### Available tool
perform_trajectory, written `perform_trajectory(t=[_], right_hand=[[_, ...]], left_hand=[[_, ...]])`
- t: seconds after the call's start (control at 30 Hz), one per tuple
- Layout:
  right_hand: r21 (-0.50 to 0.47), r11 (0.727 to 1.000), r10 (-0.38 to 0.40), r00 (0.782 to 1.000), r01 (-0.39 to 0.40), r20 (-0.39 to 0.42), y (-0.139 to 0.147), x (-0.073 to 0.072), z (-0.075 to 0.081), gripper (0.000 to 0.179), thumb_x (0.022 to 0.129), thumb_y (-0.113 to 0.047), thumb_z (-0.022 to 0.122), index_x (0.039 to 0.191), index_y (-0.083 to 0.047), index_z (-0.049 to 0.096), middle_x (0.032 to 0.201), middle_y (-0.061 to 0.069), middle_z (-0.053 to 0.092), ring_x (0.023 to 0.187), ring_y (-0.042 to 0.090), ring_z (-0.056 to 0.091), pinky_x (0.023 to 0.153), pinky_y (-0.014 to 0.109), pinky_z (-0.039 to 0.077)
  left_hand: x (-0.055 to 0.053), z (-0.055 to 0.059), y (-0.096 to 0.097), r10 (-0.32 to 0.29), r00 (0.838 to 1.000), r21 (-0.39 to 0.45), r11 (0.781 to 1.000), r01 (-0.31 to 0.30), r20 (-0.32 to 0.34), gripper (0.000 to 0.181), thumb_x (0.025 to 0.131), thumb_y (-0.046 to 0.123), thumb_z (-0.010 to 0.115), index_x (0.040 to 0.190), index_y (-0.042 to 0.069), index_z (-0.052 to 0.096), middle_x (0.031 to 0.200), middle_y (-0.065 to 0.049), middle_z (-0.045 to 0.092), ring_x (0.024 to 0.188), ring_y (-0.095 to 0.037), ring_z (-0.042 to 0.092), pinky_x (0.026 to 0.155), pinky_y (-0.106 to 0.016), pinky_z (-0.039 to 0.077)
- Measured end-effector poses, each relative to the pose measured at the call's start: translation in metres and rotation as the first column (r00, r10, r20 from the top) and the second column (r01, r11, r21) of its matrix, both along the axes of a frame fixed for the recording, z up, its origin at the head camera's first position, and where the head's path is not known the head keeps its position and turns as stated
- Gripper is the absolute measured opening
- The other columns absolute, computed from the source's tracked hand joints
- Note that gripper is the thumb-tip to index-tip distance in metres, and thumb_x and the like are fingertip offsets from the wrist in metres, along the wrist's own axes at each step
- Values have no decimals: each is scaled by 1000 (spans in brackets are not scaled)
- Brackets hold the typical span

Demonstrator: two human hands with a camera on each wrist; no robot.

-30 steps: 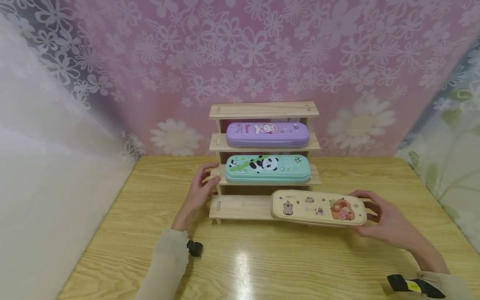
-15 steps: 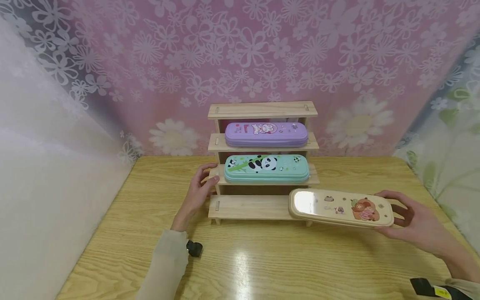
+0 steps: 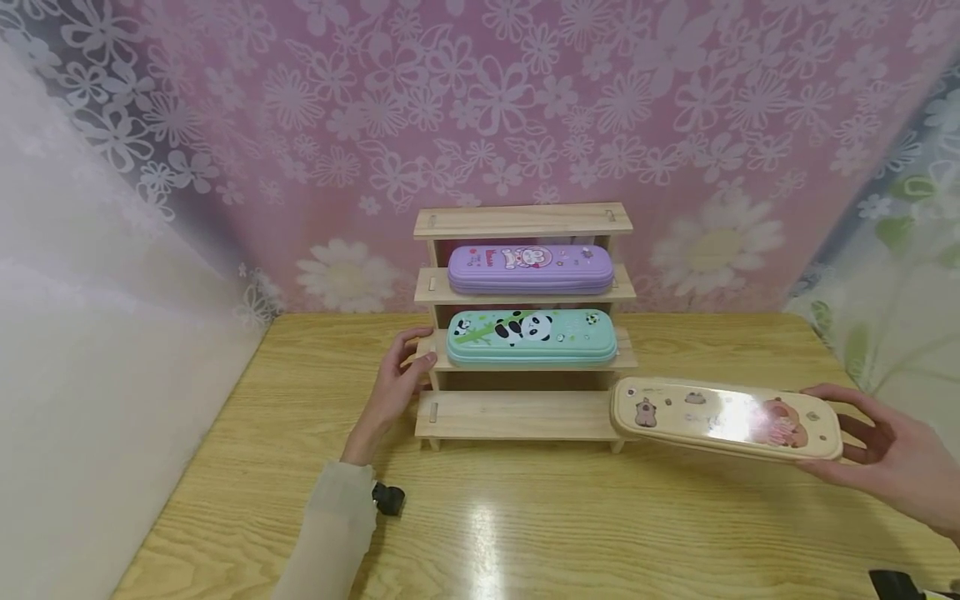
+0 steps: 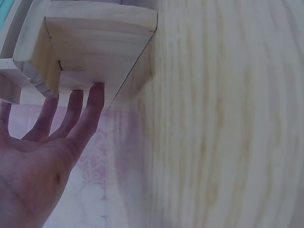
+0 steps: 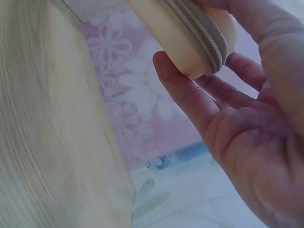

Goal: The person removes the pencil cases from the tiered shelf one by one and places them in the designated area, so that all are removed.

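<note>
My right hand (image 3: 892, 450) holds a cream zippered pencil case (image 3: 675, 417) by its right end, thumb in front and fingers behind. The case has cartoon animal prints and slants slightly, its left end beside the lowest shelf's right end. In the right wrist view, the zipper edge of the case (image 5: 190, 42) sits between thumb and fingers. My left hand (image 3: 393, 379) rests at the left side of a stepped wooden rack (image 3: 517, 417); in the left wrist view its extended fingers (image 4: 88, 118) touch the side board. A purple pencil case (image 3: 528, 271) and a mint panda pencil case (image 3: 532, 337) lie on the middle shelves.
The rack stands on a wood-grain table (image 3: 562, 525), with its bare top shelf (image 3: 525, 219) near the back. Behind it hangs a pink floral backdrop (image 3: 495, 117). Pale cloth walls (image 3: 112, 333) close off the left and right sides.
My right hand has moved to the right, drawing the cream pencil case off the lowest shelf and past its right end. The left hand stays at the rack's side.
</note>
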State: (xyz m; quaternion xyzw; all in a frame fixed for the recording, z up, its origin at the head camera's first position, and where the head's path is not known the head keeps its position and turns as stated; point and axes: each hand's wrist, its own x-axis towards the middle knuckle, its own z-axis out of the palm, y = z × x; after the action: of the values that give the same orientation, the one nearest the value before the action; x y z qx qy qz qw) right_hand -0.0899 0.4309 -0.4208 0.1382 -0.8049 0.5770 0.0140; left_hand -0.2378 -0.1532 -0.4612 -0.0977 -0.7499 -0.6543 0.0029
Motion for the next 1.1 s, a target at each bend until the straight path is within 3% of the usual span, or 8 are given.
perform_trajectory(t=[0.27, 0.4, 0.5, 0.7, 0.8, 0.93, 1.03, 1.1], right_hand=[[-190, 976, -88, 993, 101, 73, 12, -2, -7, 76, 87, 27, 58, 148, -14, 44, 137, -14, 48, 103, -3, 68, 70, 27, 61], [22, 975, -224, 973, 223, 52, 0, -6, -8, 73, 90, 14, 67, 146, -26, 43, 129, -22, 46, 97, -11, 64, 68, 22, 59], [235, 913, -344, 939, 335, -3, -16, -12, -8, 73, 88, 1, 78, 138, -39, 42, 122, -29, 41, 90, -18, 59, 64, 16, 55], [273, 846, -456, 887, 457, -73, -41, -26, -12, 63, 84, -13, 85, 125, -39, 44, 115, -29, 38, 86, -17, 54, 61, 14, 53], [269, 820, -500, 861, 505, -92, -49, -32, -17, 61, 82, -16, 87, 121, -37, 45, 112, -22, 39, 84, -17, 52, 60, 12, 51], [326, 775, -538, 836, 541, -110, -63, -40, -24, 67, 81, -24, 88, 133, -14, 47, 117, 4, 43, 82, -10, 47, 60, 11, 47], [379, 740, -547, 825, 555, -141, -75, -44, -28, 85, 80, -28, 88, 142, 3, 39, 124, 26, 41, 89, 8, 46, 60, 11, 41], [382, 751, -530, 837, 538, -136, -81, -45, -30, 86, 83, -27, 86, 145, 5, 36, 130, 34, 35, 95, 25, 51, 61, 9, 40]], left_hand=[[1, 0, 0, -5, 1000, 5, 1000, 5, -12, 42, 104, 21, 57, 146, 20, 49, 139, -18, 54, 111, -34, 65, 79, -47, 62], [3, 2, 0, 0, 1000, -6, 1000, 0, -5, 42, 104, 22, 57, 146, 21, 49, 140, -17, 54, 113, -36, 65, 81, -50, 61], [4, 4, 0, 1, 1000, -14, 1000, -1, 3, 43, 105, 24, 57, 146, 21, 49, 141, -16, 54, 115, -37, 64, 83, -53, 61], [3, 3, 1, -5, 1000, 0, 1000, 5, 12, 43, 105, 25, 57, 147, 21, 48, 142, -16, 53, 117, -37, 64, 84, -53, 61], [3, 3, 1, -7, 1000, 9, 1000, 7, 11, 44, 105, 23, 57, 147, 18, 48, 141, -17, 53, 116, -36, 63, 84, -53, 61], [2, 2, 0, -4, 1000, 18, 1000, 3, 10, 44, 105, 22, 57, 147, 18, 48, 141, -18, 53, 116, -36, 63, 83, -52, 61], [1, 0, 0, -4, 1000, 18, 1000, 4, 8, 42, 105, 22, 56, 146, 20, 48, 141, -17, 53, 115, -36, 63, 84, -52, 61], [1, 0, 1, -8, 1000, 16, 1000, 8, 3, 43, 105, 23, 56, 147, 18, 47, 141, -18, 53, 115, -35, 64, 84, -51, 61]])
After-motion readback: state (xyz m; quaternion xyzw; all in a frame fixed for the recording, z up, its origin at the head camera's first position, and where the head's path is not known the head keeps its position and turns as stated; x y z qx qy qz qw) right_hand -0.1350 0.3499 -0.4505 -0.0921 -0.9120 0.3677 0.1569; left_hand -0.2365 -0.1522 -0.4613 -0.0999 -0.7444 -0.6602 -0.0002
